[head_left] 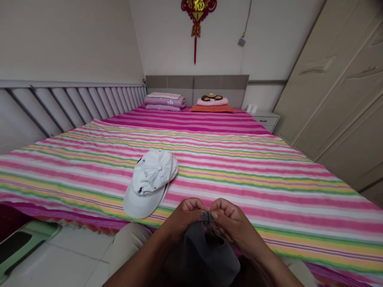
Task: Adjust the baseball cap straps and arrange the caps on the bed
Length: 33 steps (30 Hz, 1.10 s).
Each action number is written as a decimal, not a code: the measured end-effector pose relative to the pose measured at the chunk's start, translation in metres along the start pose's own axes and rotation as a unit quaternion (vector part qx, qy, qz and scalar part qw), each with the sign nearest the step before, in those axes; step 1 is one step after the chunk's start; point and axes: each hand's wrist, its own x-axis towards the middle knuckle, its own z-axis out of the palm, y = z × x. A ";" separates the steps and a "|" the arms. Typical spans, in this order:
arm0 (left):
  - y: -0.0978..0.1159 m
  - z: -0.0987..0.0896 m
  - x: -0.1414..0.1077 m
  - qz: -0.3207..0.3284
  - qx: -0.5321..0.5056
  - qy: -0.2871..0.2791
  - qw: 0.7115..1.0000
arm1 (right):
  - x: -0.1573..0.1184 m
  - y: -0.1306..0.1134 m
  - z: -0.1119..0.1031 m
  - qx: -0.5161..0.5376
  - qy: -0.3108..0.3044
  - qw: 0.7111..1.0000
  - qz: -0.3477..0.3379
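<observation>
A dark grey cap (197, 251) is held between both hands over my lap, at the bed's near edge. My left hand (187, 217) pinches one end of its back strap. From the other side, my right hand (229, 217) grips the strap, thumb and fingers pressed together. The strap's fastening lies between my fingertips, and its details are partly hidden. The cap's opening shows below the strap, while its lower part is in shadow. To the left of my hands a white cap (155, 171) with a small dark logo rests on the bed, brim toward me.
The bed (263, 167) has a striped sheet. Folded purple bedding (164, 103) and a pink and orange stack (212, 104) lie by the headboard (194, 87). A green stool (32, 243) stands at lower left, a nightstand (266, 117) at far right, and a railing (74, 103) along the left.
</observation>
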 end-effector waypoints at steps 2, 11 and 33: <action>0.001 -0.002 -0.001 0.003 -0.012 -0.013 1.000 | -0.002 -0.002 -0.001 -0.052 0.026 0.997 -0.046; 0.000 -0.006 -0.001 0.017 -0.086 -0.062 0.994 | -0.007 -0.005 0.009 -0.298 0.046 0.945 -0.129; 0.005 -0.005 -0.002 0.048 -0.105 -0.060 0.992 | -0.002 -0.005 0.003 -0.349 0.061 0.921 -0.160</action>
